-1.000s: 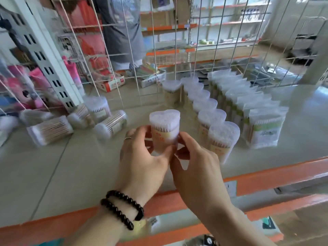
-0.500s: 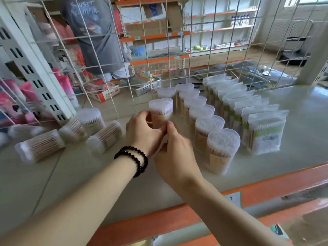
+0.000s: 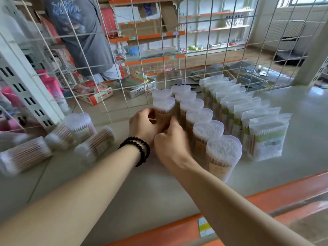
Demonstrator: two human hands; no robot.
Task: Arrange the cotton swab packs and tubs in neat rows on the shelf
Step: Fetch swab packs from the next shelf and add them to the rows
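Both my hands grip one heart-shaped clear tub of cotton swabs [image 3: 163, 108], upright near the back of the grey shelf [image 3: 124, 189]. My left hand [image 3: 143, 126] curls round its left side and my right hand [image 3: 170, 144] holds its front. It stands just in front of another tub [image 3: 161, 94] by the wire grid. To its right runs a row of several upright tubs [image 3: 207, 128]. Further right stands a row of several bagged swab packs [image 3: 266, 137].
Loose tubs [image 3: 95, 144] lie on their sides at the left, one upright tub [image 3: 78, 123] among them. A white wire grid [image 3: 145, 71] backs the shelf. The orange shelf edge [image 3: 266, 197] runs along the front. A person in a grey shirt [image 3: 83, 38] stands beyond the grid.
My hands have carried the tub from near the front edge back toward the grid, setting it down behind the left row's start, in front of the rear tub.
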